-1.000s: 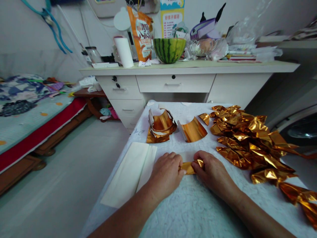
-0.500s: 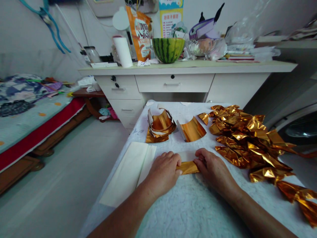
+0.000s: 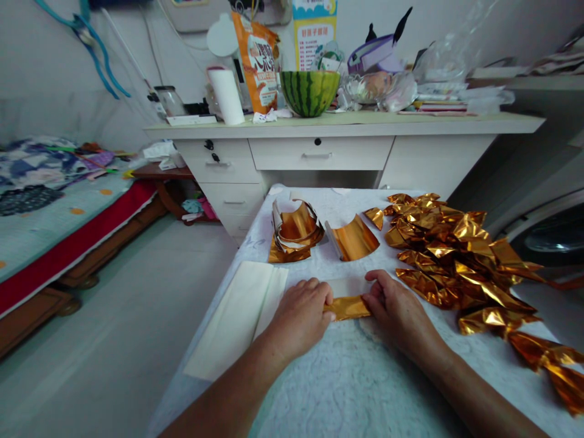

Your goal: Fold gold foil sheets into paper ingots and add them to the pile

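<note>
My left hand (image 3: 305,313) grips the left end of a strip of gold foil paper (image 3: 349,308), its fingers curled round the edge. At the other end, my right hand (image 3: 393,310) pinches the same strip between thumb and fingers. A pale part of the sheet (image 3: 349,286) lies flat just beyond the gold band. Left of my hands rest folded white paper sheets (image 3: 235,316). Beyond them are a curled stack of gold paper strips (image 3: 296,228) and a curved gold foil sheet (image 3: 354,238).
A heap of folded gold foil pieces (image 3: 456,255) covers the table's right side. Past the cloth-covered table (image 3: 347,383) stands a white desk (image 3: 292,129) with half a watermelon (image 3: 309,92) on it. A bed (image 3: 68,219) is at left, a washing machine (image 3: 552,237) at right.
My right hand has slid slightly to the right along the gold strip, so a little more of it shows. My left hand stays in place.
</note>
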`<state>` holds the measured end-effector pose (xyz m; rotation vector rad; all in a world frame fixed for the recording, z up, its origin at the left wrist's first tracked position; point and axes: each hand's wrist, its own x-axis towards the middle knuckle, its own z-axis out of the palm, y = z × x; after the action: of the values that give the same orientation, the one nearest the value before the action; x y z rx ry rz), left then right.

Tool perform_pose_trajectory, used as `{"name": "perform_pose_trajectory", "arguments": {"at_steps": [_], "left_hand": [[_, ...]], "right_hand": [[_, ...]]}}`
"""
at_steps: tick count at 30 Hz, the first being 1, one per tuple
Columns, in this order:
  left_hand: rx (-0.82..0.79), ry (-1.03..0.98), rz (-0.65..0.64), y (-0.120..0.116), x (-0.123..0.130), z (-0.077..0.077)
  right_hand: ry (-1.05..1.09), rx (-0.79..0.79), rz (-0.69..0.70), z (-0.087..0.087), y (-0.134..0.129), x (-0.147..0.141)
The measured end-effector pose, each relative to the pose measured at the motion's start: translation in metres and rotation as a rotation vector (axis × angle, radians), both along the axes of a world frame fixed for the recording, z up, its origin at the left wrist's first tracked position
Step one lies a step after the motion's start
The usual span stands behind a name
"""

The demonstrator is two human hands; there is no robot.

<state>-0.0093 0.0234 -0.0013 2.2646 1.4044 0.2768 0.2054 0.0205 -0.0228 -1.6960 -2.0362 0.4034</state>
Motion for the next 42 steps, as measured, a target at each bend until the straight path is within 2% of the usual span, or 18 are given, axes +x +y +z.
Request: {"name": "perform_pose_trajectory", "arguments": {"at_steps": [3,5,8,10,16,29,42], "left_hand": [[0.003,0.01,0.0,0.0,0.0,0.0],[0.003,0.02,0.0,0.0,0.0,0.001],[0.004,0.019,0.001,-0.001,0.001,0.0],[0.008,0.017,0.0,-0.001,0.001,0.0],[-0.024,0.015,-0.029,-0.001,-0.002,0.004],[-0.065,0.036,-0.083,0.005,-0.01,0.012],[-0.115,0.033,-0.066,0.006,-0.009,0.017]], "right_hand": [[-0.042,0.235,0.04,0.005,-0.006,-0.003],[-0.04,0.326,0.141,0.012,-0.014,-0.008],[-0.024,0.284,0.395,0.019,-0.026,-0.019],[-0.026,0.21,0.485,0.019,-0.032,-0.025],[-0.105,0.155,0.506,0.012,-0.037,-0.026],[-0.305,0.123,0.514,0.012,-0.04,-0.02],[-0.415,0.195,0.478,0.005,-0.045,0.022]]}}
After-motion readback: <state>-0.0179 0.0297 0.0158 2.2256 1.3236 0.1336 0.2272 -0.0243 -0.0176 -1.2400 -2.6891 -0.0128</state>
